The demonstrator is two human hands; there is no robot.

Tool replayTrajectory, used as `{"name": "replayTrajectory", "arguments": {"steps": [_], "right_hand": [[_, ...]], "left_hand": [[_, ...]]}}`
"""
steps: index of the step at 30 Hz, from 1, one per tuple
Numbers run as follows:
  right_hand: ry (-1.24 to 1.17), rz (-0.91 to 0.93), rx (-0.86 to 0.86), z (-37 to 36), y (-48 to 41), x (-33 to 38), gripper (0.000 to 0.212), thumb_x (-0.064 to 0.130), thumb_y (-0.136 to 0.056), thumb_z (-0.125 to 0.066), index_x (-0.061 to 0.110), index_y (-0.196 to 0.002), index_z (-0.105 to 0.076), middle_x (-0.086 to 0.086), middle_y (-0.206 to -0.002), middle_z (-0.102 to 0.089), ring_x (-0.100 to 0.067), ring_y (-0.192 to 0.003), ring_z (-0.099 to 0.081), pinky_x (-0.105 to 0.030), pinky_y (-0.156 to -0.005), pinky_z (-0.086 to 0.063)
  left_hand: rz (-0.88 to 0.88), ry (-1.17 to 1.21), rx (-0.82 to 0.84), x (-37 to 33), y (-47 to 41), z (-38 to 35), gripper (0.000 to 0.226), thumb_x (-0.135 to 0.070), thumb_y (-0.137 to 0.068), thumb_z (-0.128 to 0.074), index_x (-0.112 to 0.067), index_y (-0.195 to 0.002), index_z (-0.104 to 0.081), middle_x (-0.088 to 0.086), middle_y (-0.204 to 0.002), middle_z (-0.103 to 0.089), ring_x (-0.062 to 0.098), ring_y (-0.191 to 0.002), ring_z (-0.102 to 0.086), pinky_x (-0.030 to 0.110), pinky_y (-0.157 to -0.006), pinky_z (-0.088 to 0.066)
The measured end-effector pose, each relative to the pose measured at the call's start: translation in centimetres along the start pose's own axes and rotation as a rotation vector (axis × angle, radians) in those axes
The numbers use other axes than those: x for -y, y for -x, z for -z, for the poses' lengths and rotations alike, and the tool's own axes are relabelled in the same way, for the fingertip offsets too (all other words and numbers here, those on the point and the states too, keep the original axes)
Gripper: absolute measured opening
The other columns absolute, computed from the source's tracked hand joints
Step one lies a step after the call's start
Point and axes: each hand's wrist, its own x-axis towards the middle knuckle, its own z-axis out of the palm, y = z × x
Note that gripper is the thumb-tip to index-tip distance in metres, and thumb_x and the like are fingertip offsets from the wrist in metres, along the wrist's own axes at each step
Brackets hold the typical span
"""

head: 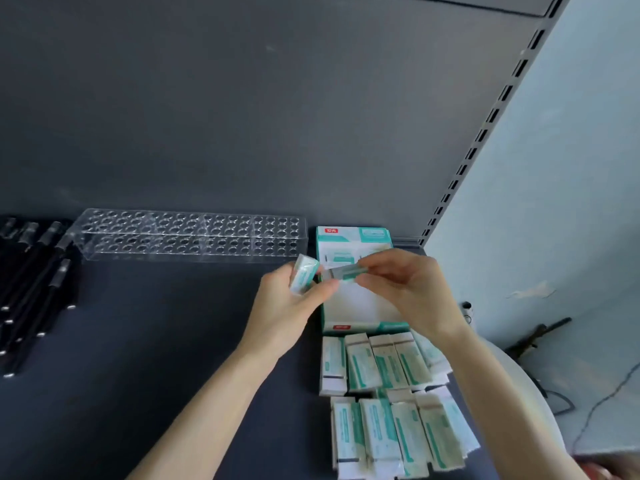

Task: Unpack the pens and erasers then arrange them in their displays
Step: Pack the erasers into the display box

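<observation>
Nearest, two rows of wrapped erasers [381, 403] lie on the dark grey shelf [156, 341], just below both grips. The left grip [287, 303] curls round one teal-and-white eraser [304, 274]. The right grip [408, 289] pinches a second eraser [348, 273] close beside it. Directly behind them stands the open eraser display box [353, 306], its red brand label [331, 231] too blurred to read. Left of the grips lie black pens [34, 289] and, farther back, a clear acrylic pen rack [190, 237]. Beyond rise a grey back panel [242, 116], a slotted upright [485, 133] and a pale blue wall [571, 202].
</observation>
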Motion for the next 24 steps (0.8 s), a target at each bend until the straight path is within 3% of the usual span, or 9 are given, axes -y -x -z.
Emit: {"name": "replayTrajectory", "arguments": {"steps": [3, 7, 11, 14, 18, 24], "right_hand": [[0.221, 0.0, -0.047, -0.2, -1.9, -0.9, 0.018, 0.004, -0.074, -0.076, 0.017, -0.084, -0.07, -0.004, -0.086, -0.072, -0.009, -0.076, -0.069, -0.016, -0.078, -0.051], [0.38, 0.105, -0.071, -1.0, -3.1, -2.0, 0.015, 0.005, -0.071, -0.079, 0.01, -0.085, -0.073, 0.005, -0.082, -0.065, 0.003, -0.069, -0.062, -0.003, -0.071, -0.045], [0.406, 0.139, -0.032, -1.3, -3.4, -2.5, 0.015, 0.002, -0.072, -0.077, 0.003, -0.087, -0.073, 0.005, -0.086, -0.058, -0.012, -0.073, -0.065, -0.013, -0.077, -0.051], [0.469, 0.173, -0.023, -1.3, -3.4, -2.6, 0.012, 0.0, -0.076, -0.073, 0.002, -0.088, -0.074, 0.001, -0.088, -0.061, -0.015, -0.078, -0.064, -0.022, -0.08, -0.052], [0.552, 0.193, 0.003, -1.2, -3.5, -2.9, 0.013, 0.003, -0.081, -0.07, 0.007, -0.091, -0.075, -0.003, -0.094, -0.065, -0.02, -0.084, -0.063, -0.034, -0.084, -0.052], [0.656, 0.217, 0.031, -1.5, -3.5, -3.3, 0.013, 0.009, -0.085, -0.066, 0.012, -0.094, -0.075, -0.003, -0.097, -0.064, -0.026, -0.085, -0.062, -0.042, -0.079, -0.052]], "left_hand": [[0.026, -0.014, -0.059, 1.1, -0.5, -0.3, 0.008, -0.022, -0.085, -0.068, -0.017, -0.084, -0.061, -0.017, -0.064, -0.065, -0.007, -0.056, -0.055, 0.008, -0.052, -0.038], [0.075, -0.053, -0.123, 2.4, -0.6, -0.2, 0.01, -0.022, -0.087, -0.064, -0.012, -0.089, -0.062, -0.011, -0.062, -0.062, 0.002, -0.058, -0.052, 0.019, -0.056, -0.041], [0.025, -0.06, -0.071, 2.6, -0.5, -0.4, 0.003, -0.015, -0.089, -0.061, -0.018, -0.089, -0.063, -0.019, -0.078, -0.069, -0.005, -0.069, -0.062, 0.015, -0.065, -0.048], [-0.014, -0.092, -0.012, 2.6, -0.3, -0.5, 0.006, -0.013, -0.091, -0.059, -0.012, -0.087, -0.064, -0.02, -0.074, -0.068, -0.006, -0.064, -0.06, 0.008, -0.059, -0.043], [-0.029, -0.067, -0.001, 2.4, -0.3, -0.4, 0.011, -0.019, -0.092, -0.057, -0.01, -0.088, -0.062, -0.013, -0.074, -0.067, -0.002, -0.065, -0.059, 0.009, -0.061, -0.043], [0.064, 0.118, -0.01, 1.8, -0.2, -0.3, 0.015, -0.022, -0.096, -0.047, -0.009, -0.09, -0.05, -0.01, -0.064, -0.056, 0.004, -0.05, -0.039, 0.012, -0.049, -0.034]]}}
